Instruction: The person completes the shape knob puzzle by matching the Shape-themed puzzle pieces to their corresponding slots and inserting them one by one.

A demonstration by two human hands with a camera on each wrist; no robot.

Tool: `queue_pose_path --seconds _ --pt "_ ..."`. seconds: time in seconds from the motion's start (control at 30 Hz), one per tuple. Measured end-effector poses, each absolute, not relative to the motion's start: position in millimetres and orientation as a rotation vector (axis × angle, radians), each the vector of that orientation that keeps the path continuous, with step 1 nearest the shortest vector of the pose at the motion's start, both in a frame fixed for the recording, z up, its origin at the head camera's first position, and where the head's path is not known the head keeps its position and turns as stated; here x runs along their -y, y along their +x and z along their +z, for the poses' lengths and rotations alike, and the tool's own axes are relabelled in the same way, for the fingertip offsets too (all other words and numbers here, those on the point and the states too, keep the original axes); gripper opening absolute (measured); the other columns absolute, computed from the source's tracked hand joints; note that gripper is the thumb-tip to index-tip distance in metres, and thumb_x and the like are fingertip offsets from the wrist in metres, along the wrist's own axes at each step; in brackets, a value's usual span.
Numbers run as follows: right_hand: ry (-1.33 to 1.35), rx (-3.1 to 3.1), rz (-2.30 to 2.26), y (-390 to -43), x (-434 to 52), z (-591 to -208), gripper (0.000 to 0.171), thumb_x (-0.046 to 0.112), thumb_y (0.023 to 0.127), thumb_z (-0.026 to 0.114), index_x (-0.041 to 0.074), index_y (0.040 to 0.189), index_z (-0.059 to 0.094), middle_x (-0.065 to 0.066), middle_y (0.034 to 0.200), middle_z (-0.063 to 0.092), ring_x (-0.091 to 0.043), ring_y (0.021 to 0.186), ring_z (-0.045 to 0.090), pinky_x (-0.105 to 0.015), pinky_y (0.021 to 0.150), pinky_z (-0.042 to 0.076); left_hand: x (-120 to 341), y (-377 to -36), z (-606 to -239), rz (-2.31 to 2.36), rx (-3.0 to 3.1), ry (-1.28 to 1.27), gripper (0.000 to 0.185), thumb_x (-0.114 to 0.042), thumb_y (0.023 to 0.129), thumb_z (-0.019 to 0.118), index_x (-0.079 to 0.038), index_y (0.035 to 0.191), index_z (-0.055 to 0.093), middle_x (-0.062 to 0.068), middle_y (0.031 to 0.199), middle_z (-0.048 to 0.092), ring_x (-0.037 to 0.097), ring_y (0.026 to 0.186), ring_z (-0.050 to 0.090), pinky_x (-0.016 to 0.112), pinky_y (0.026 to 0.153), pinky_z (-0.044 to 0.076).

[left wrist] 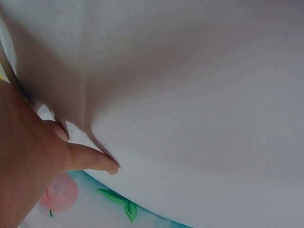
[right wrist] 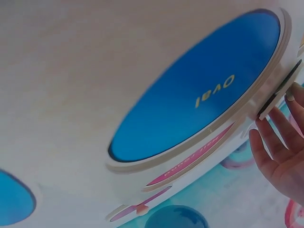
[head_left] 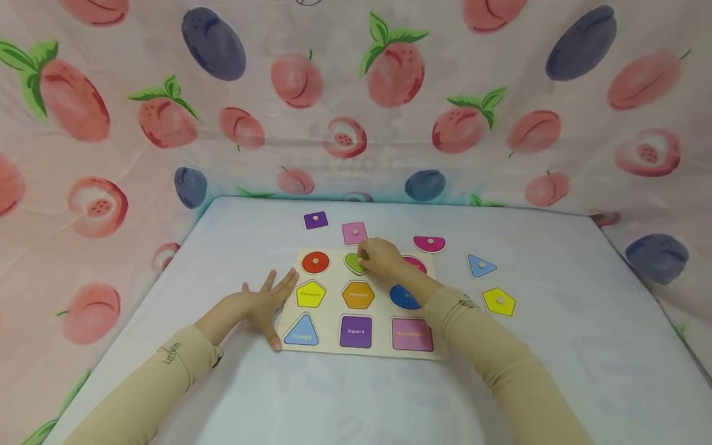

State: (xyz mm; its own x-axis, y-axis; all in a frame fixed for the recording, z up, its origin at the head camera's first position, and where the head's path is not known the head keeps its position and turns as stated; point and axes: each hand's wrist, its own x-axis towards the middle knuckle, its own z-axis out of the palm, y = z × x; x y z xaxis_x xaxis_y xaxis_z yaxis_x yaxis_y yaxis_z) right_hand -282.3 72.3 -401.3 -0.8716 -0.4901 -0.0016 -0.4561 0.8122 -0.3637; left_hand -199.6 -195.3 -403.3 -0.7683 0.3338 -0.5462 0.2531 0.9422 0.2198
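Rectangular pale shape-puzzle board [head_left: 332,304], with left hand [head_left: 267,307] spread at its left edge and right hand [head_left: 384,258] pinching flat green partly hidden piece [head_left: 352,264].

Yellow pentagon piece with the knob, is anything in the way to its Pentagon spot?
Yes, the right sleeve crosses the board's right edge, between the yellow pentagon piece and the Pentagon spot.

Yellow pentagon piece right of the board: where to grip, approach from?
I'd pinch the knob at the middle of the yellow pentagon piece, coming from above. The piece is thin and lies flat on the table, leaving little edge to catch; the knob stands proud with nothing against it.
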Motion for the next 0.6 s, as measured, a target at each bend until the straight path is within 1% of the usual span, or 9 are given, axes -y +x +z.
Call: queue_pose_path --seconds 0.27,0.47,0.6 --pt "-0.725 -2.890 -0.551 -285.4 -67.2 -401.7 0.009 0.011 0.089 0.063 0.003 0.091 0.067 -0.008 0.087 0.066 -0.020 0.082 0.055 -0.032 0.085 0.051 197.4 -202.4 -405.8 0.181 -2.488 0.415 0.146 -0.052 0.050 0.087 -0.013 0.151 -0.010 0.008 0.158 -0.019 0.045 0.141 -0.019 0.083 0.092 -0.004" --pt "-0.678 -2.882 -0.506 -284.1 -65.0 -400.9 0.010 0.013 0.088 0.066 0.004 0.086 0.068 -0.006 0.084 0.067 -0.019 0.080 0.054 -0.031 0.083 0.050 197.2 -201.7 -407.3 0.181 -2.480 0.435 0.146 -0.053 0.050 0.087 -0.013 0.151 -0.011 0.008 0.158 -0.020 0.044 0.141 -0.019 0.083 0.092 -0.004" --pt "-0.659 -2.863 -0.518 -284.7 -62.7 -398.2 0.009 0.012 0.089 0.065 0.003 0.086 0.067 -0.008 0.084 0.065 -0.020 0.080 0.053 -0.031 0.082 0.050 195.9 -201.5 -405.2 0.175 -2.482 0.422 0.146 -0.053 0.050 0.087 -0.014 0.151 -0.012 0.008 0.158 -0.020 0.044 0.141 -0.019 0.083 0.093 -0.005"
